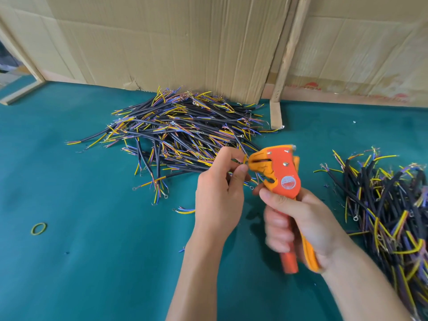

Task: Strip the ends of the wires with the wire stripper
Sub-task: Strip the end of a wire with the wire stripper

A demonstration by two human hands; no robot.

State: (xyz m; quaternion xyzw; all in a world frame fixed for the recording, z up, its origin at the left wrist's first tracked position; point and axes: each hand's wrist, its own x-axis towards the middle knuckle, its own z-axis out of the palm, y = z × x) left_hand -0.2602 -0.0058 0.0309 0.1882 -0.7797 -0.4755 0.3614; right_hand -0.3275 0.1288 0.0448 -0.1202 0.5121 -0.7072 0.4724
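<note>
The stripper (281,172) is glossy orange and yellow plastic with small metal rivets. Behind it the wires (180,133) have matt black sheaths and bare copper tips. The surface (92,262) is matt teal cloth; behind it stands creased brown cardboard (162,42).

A large heap of black-sheathed cut wires (180,135) is piled before the brown cardboard wall (185,42); a second black-sheathed wire heap (389,209) is set at right; a yellow-green rubber band (38,228) is laid at left on the teal felt tabletop (92,262).

I see both hands bare: left hand (217,193), right hand (298,221). Forearms uncovered, short trimmed nails.
</note>
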